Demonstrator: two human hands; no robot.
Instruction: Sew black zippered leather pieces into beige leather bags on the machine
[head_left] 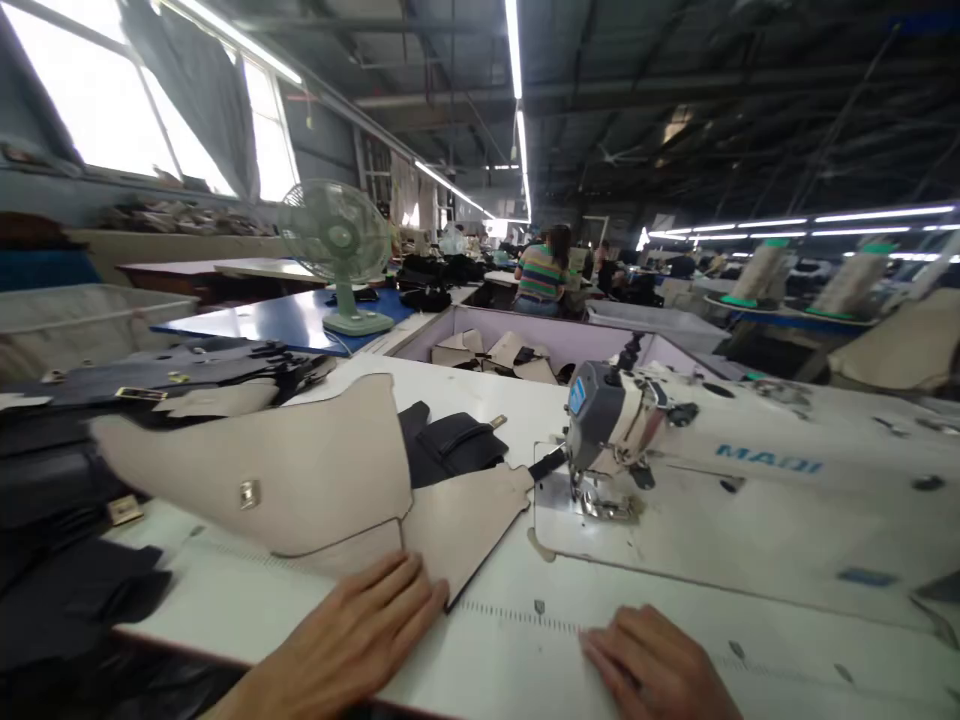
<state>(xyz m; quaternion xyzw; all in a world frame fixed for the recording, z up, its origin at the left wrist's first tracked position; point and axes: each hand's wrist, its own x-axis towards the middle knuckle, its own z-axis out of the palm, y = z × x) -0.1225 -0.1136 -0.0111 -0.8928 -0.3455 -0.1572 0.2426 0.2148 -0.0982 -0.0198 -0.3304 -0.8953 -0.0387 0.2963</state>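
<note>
My left hand (367, 625) lies flat with its fingertips on the lower edge of a beige panel (465, 510). A larger beige panel (300, 470) with a small metal fitting overlaps it on the left. Black pieces (457, 445) lie behind them. The panel's narrow end meets a black strip (547, 463) that reaches to the sewing machine's needle area (600, 490). My right hand (652, 660) rests on the white table (510, 650) near its front edge, fingers bent and close together; whether anything is under them is hidden.
A white sewing machine (772, 460) fills the right side. Dark pieces (60, 470) are heaped at the left. A green fan (341, 250) stands on a blue table (262, 318). Behind is a bin (615, 345) with beige pieces. A person (544, 270) in a striped top sits farther back.
</note>
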